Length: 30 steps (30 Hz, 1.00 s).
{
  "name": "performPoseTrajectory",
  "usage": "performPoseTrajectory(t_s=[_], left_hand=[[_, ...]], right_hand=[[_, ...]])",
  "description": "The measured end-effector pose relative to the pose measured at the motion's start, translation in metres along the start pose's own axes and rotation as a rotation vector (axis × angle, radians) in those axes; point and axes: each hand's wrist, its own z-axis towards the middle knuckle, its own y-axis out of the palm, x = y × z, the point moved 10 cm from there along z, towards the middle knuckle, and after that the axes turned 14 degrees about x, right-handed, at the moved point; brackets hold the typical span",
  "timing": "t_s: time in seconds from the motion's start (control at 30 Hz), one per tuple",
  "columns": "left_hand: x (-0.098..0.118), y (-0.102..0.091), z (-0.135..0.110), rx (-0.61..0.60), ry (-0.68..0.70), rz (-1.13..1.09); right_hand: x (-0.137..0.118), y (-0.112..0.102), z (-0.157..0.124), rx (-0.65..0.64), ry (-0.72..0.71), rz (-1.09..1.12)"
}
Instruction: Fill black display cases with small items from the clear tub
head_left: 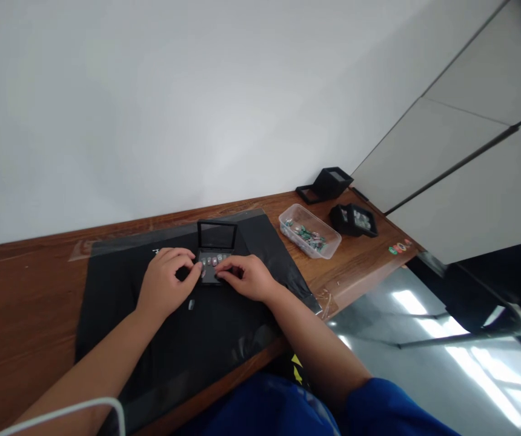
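A small black case (210, 277) stands open on the black mat, its framed lid (217, 235) tilted up at the back. Inside, several shiny, pinkish-silver press-on nails (209, 261) sit in a row. My left hand (168, 278) is curled at the case's left side, thumb and forefinger closed on its edge. My right hand (249, 275) reaches over the right part of the case with thumb and forefinger pinched together low in it. What the right fingertips hold, if anything, is too small to make out. A loose press-on nail (191, 304) lies on the mat below my left hand.
To the right stands a clear plastic tub (294, 212) holding many small green and pink pieces. Beyond it are black cases (332, 181) and another black box (354, 219) with pale pieces. The black mat (188, 357) covers part of the wooden table (19, 290); a white cable (83, 404) crosses bottom left.
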Motion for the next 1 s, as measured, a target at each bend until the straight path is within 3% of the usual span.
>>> performPoseTrajectory(t_s=[0.2,0.63,1.0], left_hand=[[-0.016,-0.008,0.003,0.064,-0.078,-0.001],[-0.030,0.001,0.000,-0.007,-0.167,-0.056],[-0.039,0.014,-0.004,-0.111,-0.232,-0.057]], right_hand=[[0.005,0.006,0.004,0.022,0.032,-0.067],[-0.001,-0.005,-0.002,0.036,-0.050,-0.193],[-0.008,0.010,0.002,0.015,-0.097,-0.203]])
